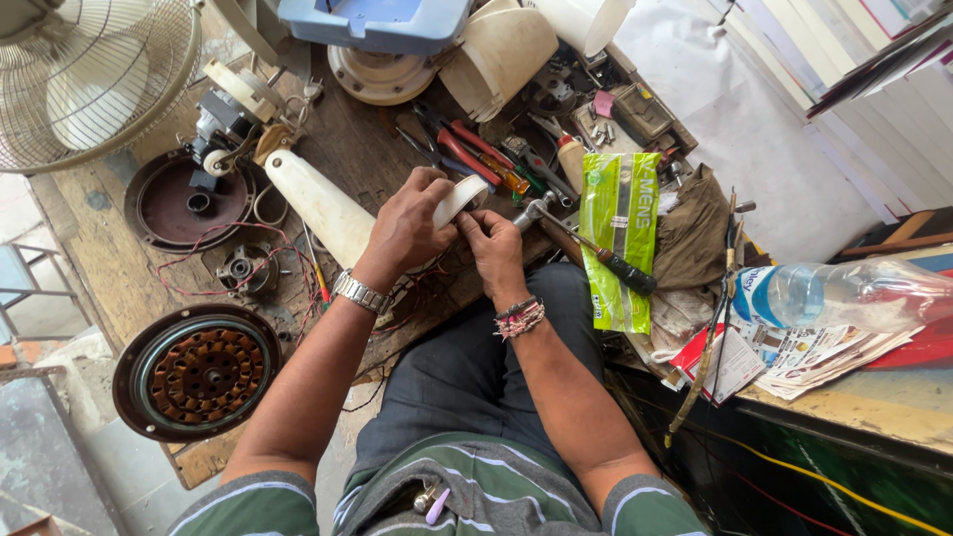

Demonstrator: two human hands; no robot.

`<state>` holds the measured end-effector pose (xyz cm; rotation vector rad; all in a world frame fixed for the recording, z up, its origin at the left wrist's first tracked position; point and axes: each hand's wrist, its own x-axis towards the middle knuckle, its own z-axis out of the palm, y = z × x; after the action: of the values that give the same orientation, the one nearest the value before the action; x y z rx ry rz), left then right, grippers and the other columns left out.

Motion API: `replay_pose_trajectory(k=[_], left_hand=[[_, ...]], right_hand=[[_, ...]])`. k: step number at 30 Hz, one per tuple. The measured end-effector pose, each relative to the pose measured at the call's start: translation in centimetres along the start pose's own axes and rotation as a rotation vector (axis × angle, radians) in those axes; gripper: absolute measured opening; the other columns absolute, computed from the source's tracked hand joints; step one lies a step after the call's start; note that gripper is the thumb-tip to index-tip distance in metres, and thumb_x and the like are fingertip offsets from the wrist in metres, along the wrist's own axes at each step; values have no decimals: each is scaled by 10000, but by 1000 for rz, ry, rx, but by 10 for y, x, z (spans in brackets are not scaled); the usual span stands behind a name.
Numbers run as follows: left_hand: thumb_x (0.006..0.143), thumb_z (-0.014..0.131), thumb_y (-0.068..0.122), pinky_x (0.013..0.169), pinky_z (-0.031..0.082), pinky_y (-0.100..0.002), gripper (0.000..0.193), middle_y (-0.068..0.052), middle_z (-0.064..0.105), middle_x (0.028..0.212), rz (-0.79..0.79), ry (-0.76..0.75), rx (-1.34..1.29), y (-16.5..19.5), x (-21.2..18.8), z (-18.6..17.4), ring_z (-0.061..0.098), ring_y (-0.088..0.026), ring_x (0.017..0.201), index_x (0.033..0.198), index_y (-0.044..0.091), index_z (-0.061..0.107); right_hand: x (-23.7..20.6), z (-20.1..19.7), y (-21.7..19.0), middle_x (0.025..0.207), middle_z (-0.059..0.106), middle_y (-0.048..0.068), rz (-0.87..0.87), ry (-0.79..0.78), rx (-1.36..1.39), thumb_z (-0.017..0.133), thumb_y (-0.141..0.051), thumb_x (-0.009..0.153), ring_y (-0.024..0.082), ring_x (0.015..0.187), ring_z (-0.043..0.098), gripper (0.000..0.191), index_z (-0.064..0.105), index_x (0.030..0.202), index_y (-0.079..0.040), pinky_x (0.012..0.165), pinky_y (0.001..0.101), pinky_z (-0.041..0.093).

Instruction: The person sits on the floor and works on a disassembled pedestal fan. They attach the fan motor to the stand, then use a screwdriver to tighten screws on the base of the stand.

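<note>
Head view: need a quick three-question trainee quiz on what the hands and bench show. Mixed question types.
1. True or false: both hands grip the roll of white tape.
2. Which wrist wears the metal watch?
A. left
B. right
C. neither
3. Fill in: the hammer lies across a ____ plastic packet.

Key
1. True: the left hand and right hand both hold it above the wooden bench.
2. A: the right wrist has bead bracelets instead.
3. Green.
</note>
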<state>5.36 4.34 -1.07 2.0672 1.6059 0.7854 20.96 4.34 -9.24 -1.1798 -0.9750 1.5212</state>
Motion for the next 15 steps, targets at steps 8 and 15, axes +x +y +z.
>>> replay_pose_trajectory(k=[8,15], left_hand=[[765,784,158,917,550,-439,438,-148,595,1320,8,3,-5,-2,1,-1,663,-368,1104,1168,33,666],[747,775,148,940,542,-437,441,-146,589,1310,34,12,-9,-5,3,-2,647,-370,1127,1159,34,667]], right_hand=[[2,-2,2,822,719,0,-13,-15,83,753,-176,932,47,635,625,181,720,1000,-12,521,211,483],[7,3,5,804,709,20,-78,45,-51,754,-185,942,53,614,607,205,726,992,11,522,215,483]])
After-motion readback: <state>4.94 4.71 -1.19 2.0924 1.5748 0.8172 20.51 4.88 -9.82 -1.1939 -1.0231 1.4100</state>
